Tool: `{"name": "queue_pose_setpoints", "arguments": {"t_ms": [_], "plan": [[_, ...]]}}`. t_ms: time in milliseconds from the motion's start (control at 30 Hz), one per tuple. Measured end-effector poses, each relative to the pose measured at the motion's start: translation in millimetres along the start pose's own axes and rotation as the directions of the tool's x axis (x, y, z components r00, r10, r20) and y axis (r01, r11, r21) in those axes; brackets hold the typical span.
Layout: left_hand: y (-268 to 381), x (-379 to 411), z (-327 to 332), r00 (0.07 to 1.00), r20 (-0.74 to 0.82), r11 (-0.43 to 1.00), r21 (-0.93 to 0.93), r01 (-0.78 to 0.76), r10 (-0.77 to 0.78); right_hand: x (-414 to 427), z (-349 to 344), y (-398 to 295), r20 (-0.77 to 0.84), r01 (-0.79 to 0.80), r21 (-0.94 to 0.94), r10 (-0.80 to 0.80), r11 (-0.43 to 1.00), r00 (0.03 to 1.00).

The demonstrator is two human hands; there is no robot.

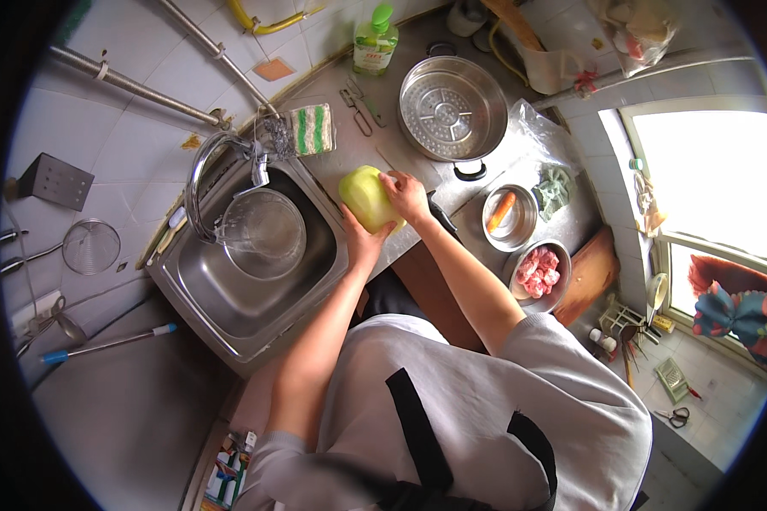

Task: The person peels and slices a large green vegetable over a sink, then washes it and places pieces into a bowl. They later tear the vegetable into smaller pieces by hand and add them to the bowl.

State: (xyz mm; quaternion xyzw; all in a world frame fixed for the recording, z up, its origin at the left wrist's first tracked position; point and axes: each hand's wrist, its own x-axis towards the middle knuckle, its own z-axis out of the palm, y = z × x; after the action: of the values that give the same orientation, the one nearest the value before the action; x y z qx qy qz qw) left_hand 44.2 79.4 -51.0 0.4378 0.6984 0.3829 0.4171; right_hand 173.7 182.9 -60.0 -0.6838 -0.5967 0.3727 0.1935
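Note:
Both my hands hold a large pale green, peeled-looking gourd or melon point(369, 199) over the counter edge, just right of the sink point(230, 306). My left hand point(364, 237) cups it from below, while my right hand point(409, 197) grips its right side. Beside my right wrist lies a black handle point(442, 212), partly hidden by the arm. In the sink, water from the curved faucet point(195, 185) runs into a round, clear-looking bowl point(265, 233). Farther right, a metal bowl point(510, 239) contains a carrot point(501, 212), and another bowl point(565, 254) contains raw meat pieces point(537, 273).
A steamer pot point(452, 107) stands behind my hands. Near the wall are a green-capped soap bottle point(374, 45), a peeler point(358, 112) and a striped sponge point(313, 129). Plastic bags point(553, 191) lie at right, and a wooden cutting board point(588, 274) is beside the meat bowl.

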Motion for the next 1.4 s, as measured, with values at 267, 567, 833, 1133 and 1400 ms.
{"name": "queue_pose_setpoints", "arguments": {"t_ms": [267, 567, 833, 1133, 1400], "plan": [[-4, 12, 11, 0.996, -0.081, 0.965, 0.258, 0.048, -0.028, -51, -39, 79, -0.082, -0.085, -0.680, 0.040, 0.729, 0.996], [10, 50, -11, 0.865, 0.283, 0.758, -0.419, 0.501, -0.415, -58, -39, 65, -0.027, -0.025, -0.323, 0.017, 0.946, 0.999], [26, 69, -25, 0.735, 0.471, 0.656, -0.359, 0.664, -0.487, -27, -51, 23, 0.269, -0.184, 0.159, 0.136, 0.970, 0.953], [-4, 47, 11, 1.000, 0.008, 0.953, -0.302, -0.001, 0.003, -22, -46, 33, 0.138, 0.091, 0.281, -0.134, 0.955, 0.981], [30, 32, 27, 0.875, -0.235, 0.904, 0.161, -0.395, 0.424, -16, -66, 10, 0.137, 0.037, 0.306, -0.082, 0.951, 0.987]]}}
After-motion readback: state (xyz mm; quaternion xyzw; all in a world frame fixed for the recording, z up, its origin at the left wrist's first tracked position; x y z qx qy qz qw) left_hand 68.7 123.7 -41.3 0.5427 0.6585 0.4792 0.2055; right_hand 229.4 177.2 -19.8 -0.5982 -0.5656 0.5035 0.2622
